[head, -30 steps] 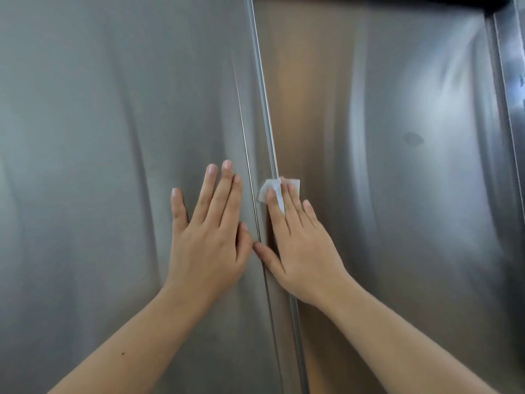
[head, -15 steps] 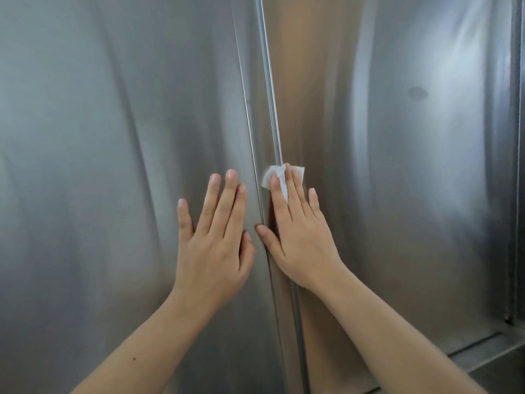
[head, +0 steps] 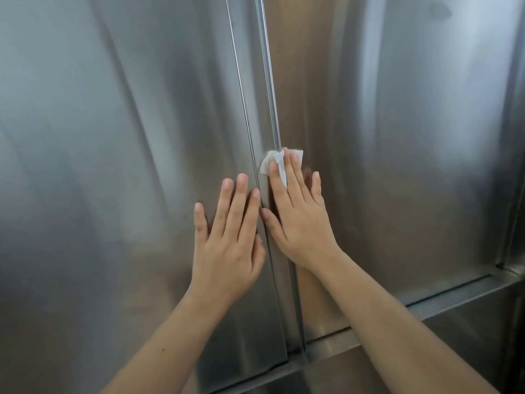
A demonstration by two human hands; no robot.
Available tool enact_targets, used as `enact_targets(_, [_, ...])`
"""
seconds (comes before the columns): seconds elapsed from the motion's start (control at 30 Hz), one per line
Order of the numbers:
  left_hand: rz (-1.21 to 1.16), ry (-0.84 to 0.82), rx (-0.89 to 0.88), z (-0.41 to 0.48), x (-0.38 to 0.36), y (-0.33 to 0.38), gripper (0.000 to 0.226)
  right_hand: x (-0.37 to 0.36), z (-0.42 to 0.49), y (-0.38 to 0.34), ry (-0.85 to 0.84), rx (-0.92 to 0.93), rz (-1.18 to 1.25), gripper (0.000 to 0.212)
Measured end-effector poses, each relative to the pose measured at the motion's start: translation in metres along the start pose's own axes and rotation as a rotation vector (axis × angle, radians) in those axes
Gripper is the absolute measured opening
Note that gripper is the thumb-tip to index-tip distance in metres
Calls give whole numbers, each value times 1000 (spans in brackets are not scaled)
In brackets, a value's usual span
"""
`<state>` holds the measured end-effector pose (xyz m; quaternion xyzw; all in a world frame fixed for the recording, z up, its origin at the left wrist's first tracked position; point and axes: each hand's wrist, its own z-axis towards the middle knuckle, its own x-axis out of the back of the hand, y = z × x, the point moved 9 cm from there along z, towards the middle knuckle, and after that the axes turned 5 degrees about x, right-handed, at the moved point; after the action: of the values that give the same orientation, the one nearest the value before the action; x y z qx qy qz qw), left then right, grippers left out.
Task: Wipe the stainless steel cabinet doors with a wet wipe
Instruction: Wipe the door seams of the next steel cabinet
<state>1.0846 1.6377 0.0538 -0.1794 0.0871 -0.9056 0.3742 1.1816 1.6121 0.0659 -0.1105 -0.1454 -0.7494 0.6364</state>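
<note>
Right hand [head: 301, 220]: you hold it flat, fingers straight and close together, pressing the wet wipe [head: 268, 163] against the steel. No curl round the wipe. It sits under your index and middle fingertips, and a fold of it shows up between those two fingers [head: 294, 172]. Only the small white part past the fingertips is visible; how much lies under the hand cannot be told.

Wipe position: on the inner edge of the right door [head: 412, 137], touching the vertical edge strip [head: 267, 81] where the two doors meet, about mid-height in view.

Left hand [head: 230, 245]: flat on the left door [head: 113, 166], fingers straight and pointing up, holding nothing. Its index finger lies just beside the seam, and your right thumb tip sits just beside it.

Both forearms come up from the bottom of the view, bare.

Surroundings: both doors are brushed steel with soft streaky reflections. A lower frame rail [head: 454, 294] runs under the right door, sloping up to the right. A dark smudge [head: 439, 9] sits on the right door near the top right corner, well apart from the wipe.
</note>
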Motion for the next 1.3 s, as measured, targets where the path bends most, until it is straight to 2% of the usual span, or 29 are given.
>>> enact_targets(0.23, [-27, -109, 23, -25, -6, 8, 59, -29, -89, -9, -149, -16, -12, 58])
enact_targets(0.57, [-73, -155, 61, -51, -10, 19, 57, -26, -72, -5, -142, -22, 15, 56])
enact_targets(0.83, [-56, -266, 64, -84, -22, 30, 60, -62, -172, -15, -323, -90, 47, 54])
enact_targets(1.17, [-96, -348, 81, -112, -29, 38, 62, -55, -154, -10, -250, -68, 52, 57])
enact_targets(1.3, [-101, -392, 79, -127, -33, 41, 62, -66, -200, -17, -326, -85, 47, 58])
